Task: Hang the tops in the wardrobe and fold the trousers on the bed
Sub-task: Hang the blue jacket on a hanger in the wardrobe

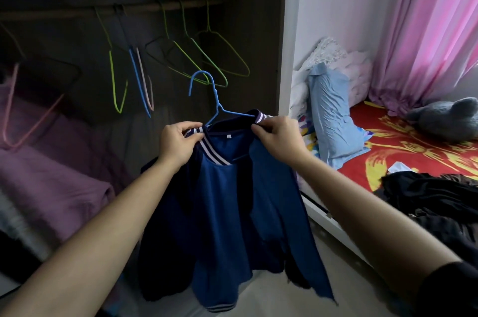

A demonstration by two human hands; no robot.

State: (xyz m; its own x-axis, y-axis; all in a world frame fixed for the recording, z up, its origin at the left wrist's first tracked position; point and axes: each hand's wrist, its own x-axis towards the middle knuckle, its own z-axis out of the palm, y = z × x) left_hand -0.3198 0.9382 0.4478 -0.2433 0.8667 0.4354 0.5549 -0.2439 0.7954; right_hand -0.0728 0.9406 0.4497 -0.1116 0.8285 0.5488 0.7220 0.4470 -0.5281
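blue hanger (217, 103): arms hidden inside jacket (232, 200) | dark clothes (439, 197), 4 o'clock: cut by edge | pink hanger (9, 107), 9 o'clock: blurred

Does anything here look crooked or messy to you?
Yes. The blue hanger sits tilted in the blue jacket, its hook leaning left, while the left hand and right hand grip the collar. The empty hangers on the wardrobe rail hang at mixed angles.

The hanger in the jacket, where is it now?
Head view, centre: the blue hanger sits in the collar of the blue jacket, between the left hand and right hand, below the wardrobe rail.
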